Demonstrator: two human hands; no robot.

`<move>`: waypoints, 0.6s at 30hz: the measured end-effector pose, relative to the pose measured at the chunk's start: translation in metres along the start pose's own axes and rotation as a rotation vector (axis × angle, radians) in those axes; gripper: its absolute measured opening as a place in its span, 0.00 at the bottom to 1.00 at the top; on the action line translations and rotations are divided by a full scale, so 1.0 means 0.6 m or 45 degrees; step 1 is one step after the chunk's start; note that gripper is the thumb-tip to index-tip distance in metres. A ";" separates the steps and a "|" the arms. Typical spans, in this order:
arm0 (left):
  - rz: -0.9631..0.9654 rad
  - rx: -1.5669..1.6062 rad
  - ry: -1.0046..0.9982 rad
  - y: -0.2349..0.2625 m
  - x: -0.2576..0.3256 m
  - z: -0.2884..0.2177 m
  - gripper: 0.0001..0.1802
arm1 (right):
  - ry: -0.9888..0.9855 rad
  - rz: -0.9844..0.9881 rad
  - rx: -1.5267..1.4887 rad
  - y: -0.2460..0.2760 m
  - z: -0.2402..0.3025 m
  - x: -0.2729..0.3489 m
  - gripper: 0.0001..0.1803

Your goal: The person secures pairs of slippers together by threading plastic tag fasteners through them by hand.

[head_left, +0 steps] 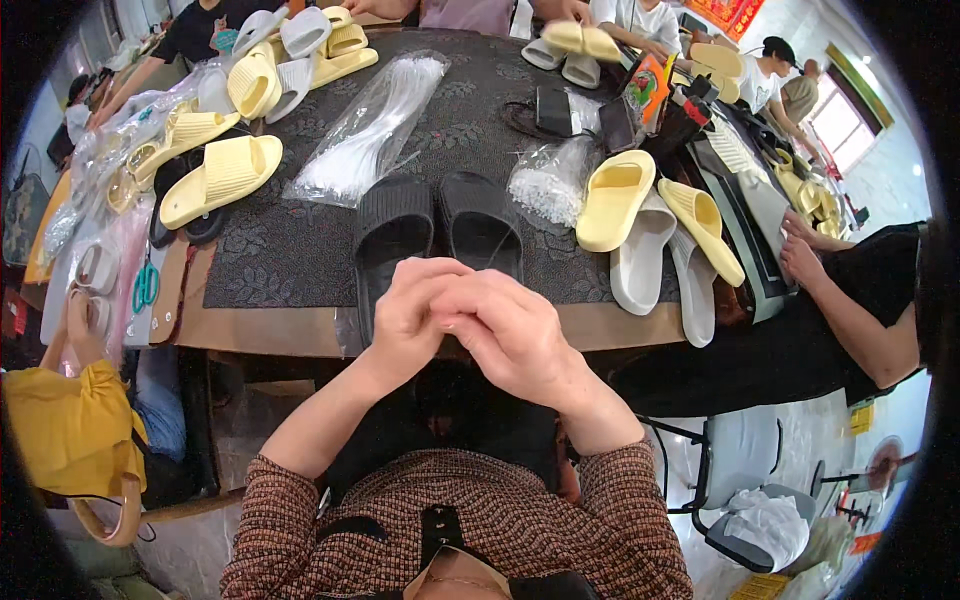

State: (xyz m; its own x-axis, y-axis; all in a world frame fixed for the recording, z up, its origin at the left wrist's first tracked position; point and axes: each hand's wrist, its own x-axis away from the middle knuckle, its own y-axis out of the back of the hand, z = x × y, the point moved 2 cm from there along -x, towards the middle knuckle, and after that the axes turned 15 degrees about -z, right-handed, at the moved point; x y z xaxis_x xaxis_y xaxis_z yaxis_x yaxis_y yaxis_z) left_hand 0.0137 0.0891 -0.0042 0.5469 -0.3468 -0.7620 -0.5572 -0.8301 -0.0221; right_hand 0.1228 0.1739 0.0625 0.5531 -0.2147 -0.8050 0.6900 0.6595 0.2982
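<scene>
My left hand [408,312] and my right hand [510,330] are pressed together just above the near table edge, fingers curled and touching each other. Whatever small thing sits between the fingertips is hidden. Right behind them a pair of black slide sandals [440,230] lies side by side on the dark patterned mat [300,260], toes pointing away from me.
A clear bag of white plastic ties [365,130] and a small bag of white bits [548,182] lie beyond the sandals. Yellow and grey slides [650,225] sit at right, more yellow slides [220,175] at left. Green scissors [146,285] lie far left. Another person's hands [800,250] rest at right.
</scene>
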 end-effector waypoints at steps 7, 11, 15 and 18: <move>-0.241 0.482 0.623 0.047 0.018 -0.030 0.07 | -0.236 0.045 0.238 0.000 -0.098 0.066 0.14; -0.329 0.551 0.794 0.078 0.028 -0.036 0.07 | -0.486 -0.084 0.164 -0.002 -0.109 0.088 0.10; -0.467 0.603 0.970 0.104 0.044 -0.030 0.09 | -0.231 -0.055 0.260 0.013 -0.097 0.085 0.09; -0.557 0.532 1.070 0.115 0.054 -0.029 0.13 | -0.146 -0.001 0.280 0.016 -0.076 0.092 0.08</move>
State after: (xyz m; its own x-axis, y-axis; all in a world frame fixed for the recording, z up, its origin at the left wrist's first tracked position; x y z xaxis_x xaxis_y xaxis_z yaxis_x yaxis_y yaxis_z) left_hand 0.0036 0.0131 -0.0193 0.9242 -0.3770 0.0606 -0.2893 -0.7949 -0.5334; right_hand 0.1388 0.2011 -0.0026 0.5935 -0.3038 -0.7453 0.7684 0.4893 0.4124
